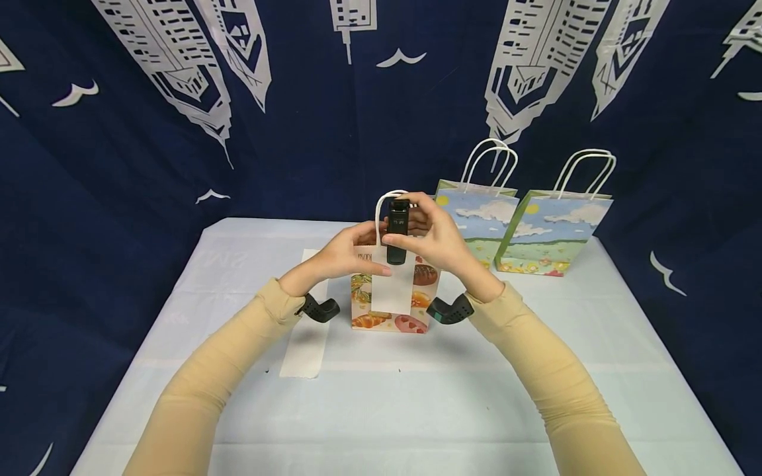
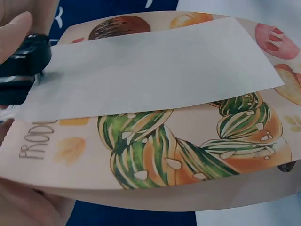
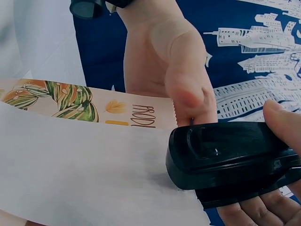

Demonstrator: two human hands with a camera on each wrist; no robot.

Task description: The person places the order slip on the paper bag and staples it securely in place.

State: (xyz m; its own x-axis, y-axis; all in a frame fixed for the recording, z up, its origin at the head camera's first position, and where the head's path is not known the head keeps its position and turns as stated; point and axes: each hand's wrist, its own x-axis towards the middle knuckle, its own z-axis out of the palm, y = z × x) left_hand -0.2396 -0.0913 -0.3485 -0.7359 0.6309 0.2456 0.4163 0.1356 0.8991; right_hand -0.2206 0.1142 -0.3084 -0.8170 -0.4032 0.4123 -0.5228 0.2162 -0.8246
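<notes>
My right hand (image 1: 437, 235) grips a black stapler (image 1: 397, 228), thumb on one side and fingers on the other. The stapler's front end sits at the top edge of a paper bag (image 1: 362, 311) printed with bread pictures, over a blank white paper sheet (image 1: 391, 294) that lies on the bag's front. In the right wrist view the stapler (image 3: 216, 150) overlaps the sheet's edge (image 3: 94, 165). My left hand (image 1: 342, 254) is at the bag's top left, fingers reaching behind it near the white handle, thumb extended in front. The bag (image 2: 188, 150) hides part of that hand.
Two paper bags with a landscape print, one bag (image 1: 488, 215) and another bag (image 1: 550, 231), stand at the back right. A white paper strip (image 1: 305, 350) lies on the white table (image 1: 393, 410) left of the bread bag. Behind hangs a dark blue printed cloth (image 1: 357, 132).
</notes>
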